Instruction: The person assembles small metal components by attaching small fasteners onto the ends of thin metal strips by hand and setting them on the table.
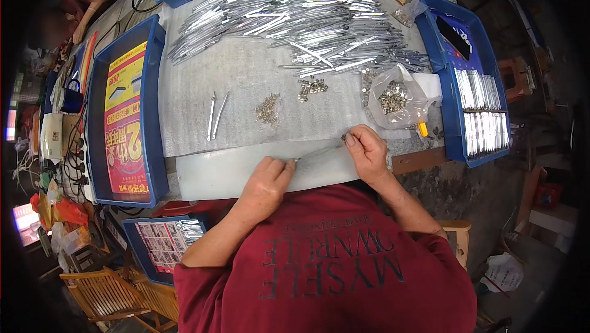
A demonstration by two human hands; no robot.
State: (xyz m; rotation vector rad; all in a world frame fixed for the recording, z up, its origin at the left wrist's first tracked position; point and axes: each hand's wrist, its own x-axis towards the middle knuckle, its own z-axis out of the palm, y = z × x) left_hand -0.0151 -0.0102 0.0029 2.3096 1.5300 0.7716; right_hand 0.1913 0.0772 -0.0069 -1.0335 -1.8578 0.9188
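Observation:
My left hand (268, 182) is closed over a pale glassy board (215, 170) at the bench's front edge. A small shiny tip shows at its fingertips; the rest is hidden. To the right, my right hand (367, 153) pinches something small and dark that I cannot make out. Ahead of my hands lie a pile of tiny metal parts (268, 110) and a group of small round metal pieces (312, 89). Two slim metal strips (213, 114) lie apart on the left. A clear plastic bag (393, 99) of round metal pieces sits beyond my right hand.
A large heap of silver metal strips (276, 16) covers the far bench. Blue trays stand at left (158, 167) and right (439, 65); the right one holds stacked strips and a dark phone. A lower blue tray (132, 234) is beside my left arm. Another person's arm (86, 22) shows far left.

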